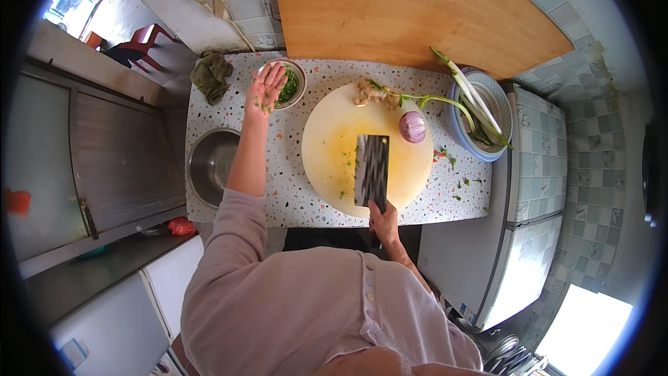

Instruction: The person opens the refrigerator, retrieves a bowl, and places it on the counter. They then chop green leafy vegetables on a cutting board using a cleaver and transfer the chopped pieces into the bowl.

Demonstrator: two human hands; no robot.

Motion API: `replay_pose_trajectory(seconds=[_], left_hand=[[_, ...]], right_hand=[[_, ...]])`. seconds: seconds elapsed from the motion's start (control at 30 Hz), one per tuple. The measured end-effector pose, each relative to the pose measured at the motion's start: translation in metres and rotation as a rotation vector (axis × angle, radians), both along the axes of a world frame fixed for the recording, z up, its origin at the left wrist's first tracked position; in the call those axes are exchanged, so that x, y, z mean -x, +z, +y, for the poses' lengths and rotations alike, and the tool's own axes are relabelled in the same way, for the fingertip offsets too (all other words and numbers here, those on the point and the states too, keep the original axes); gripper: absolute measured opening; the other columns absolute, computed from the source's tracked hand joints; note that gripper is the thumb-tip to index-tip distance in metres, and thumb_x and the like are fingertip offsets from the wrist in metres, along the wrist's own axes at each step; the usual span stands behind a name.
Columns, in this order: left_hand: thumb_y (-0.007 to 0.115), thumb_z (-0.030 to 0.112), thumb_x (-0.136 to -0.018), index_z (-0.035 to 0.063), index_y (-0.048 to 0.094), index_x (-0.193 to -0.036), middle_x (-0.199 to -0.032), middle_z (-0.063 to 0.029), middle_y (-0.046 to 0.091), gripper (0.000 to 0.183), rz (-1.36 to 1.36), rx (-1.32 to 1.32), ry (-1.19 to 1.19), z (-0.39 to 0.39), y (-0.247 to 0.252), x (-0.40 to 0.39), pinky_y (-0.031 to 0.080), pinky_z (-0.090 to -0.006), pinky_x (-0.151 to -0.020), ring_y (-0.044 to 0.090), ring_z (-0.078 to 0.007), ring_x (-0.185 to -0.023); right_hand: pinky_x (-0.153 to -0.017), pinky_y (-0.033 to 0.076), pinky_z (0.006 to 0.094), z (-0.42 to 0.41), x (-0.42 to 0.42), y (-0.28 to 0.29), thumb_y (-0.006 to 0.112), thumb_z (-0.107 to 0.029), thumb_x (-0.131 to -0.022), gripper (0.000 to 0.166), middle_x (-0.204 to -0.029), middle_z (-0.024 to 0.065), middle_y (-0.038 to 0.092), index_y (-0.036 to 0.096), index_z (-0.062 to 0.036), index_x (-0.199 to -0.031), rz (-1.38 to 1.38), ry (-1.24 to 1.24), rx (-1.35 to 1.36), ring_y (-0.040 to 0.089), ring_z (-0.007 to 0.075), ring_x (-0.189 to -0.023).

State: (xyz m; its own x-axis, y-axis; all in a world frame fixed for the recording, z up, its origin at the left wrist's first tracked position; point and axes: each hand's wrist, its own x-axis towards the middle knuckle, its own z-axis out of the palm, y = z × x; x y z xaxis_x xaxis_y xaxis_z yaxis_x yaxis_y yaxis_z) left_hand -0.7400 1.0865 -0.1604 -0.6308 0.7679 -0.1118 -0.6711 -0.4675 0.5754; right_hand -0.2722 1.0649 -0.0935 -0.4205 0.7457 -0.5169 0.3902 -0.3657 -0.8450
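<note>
My left hand (266, 91) is palm up with fingers extended over the left side of a bowl (299, 100) of chopped green herbs (289, 86); green bits cling to the palm. My right hand (384, 222) grips the handle of a cleaver (372, 169), its broad blade lying over the round cutting board (318, 167). Green scraps lie along the blade's left edge, on the yellow-stained board. A purple onion (413, 127) sits on the board's right part, and ginger root (369, 94) at its far edge. A long green stalk (438, 98) reaches from the ginger to the basket.
A blue basket (509, 138) with scallions (472, 91) stands at the counter's right end. Green and red scraps lie right of the board. At left are a steel bowl (213, 167) and a dark green cloth (211, 75). A wooden board (407, 10) leans against the wall behind.
</note>
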Motion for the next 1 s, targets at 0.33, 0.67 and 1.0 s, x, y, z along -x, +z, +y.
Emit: replay_pose_trajectory(seconds=[0.33,0.67,1.0], left_hand=[[0.049,0.030,-0.106,-0.0055,0.037,-0.146,-0.152,-0.0195,0.040,0.056,-0.081,0.175,0.084,0.018,0.036,-0.013,0.048,-0.0442,-0.109,0.043,-0.0326,-0.139],[0.047,0.030,-0.105,-0.0067,0.040,-0.145,-0.148,-0.0192,0.045,0.055,-0.090,-0.027,0.114,0.010,0.032,0.010,0.047,-0.0427,-0.107,0.052,-0.0306,-0.129],[0.012,0.072,-0.097,0.0049,0.049,-0.142,-0.146,-0.0114,0.052,0.090,-0.157,0.094,0.073,0.008,0.064,0.034,0.038,-0.0516,-0.113,0.046,-0.0296,-0.134]], right_hand=[[-0.042,0.044,0.0302,0.044,0.141,0.060,0.061,-0.022,-0.098,0.024,-0.054,0.0030,0.051,0.060,0.0023,-0.101,0.066,0.485,-0.115,0.051,0.0117,-0.043],[-0.040,0.042,0.0300,0.075,0.220,0.046,0.062,-0.023,-0.098,0.024,-0.055,0.0020,0.051,0.062,0.0013,-0.102,0.100,0.618,0.036,0.049,0.0110,-0.042],[-0.040,0.043,0.0312,0.106,0.262,0.030,0.064,-0.023,-0.095,0.024,-0.055,0.0037,0.053,0.063,0.0004,-0.093,0.003,0.609,-0.119,0.051,0.0122,-0.043]])
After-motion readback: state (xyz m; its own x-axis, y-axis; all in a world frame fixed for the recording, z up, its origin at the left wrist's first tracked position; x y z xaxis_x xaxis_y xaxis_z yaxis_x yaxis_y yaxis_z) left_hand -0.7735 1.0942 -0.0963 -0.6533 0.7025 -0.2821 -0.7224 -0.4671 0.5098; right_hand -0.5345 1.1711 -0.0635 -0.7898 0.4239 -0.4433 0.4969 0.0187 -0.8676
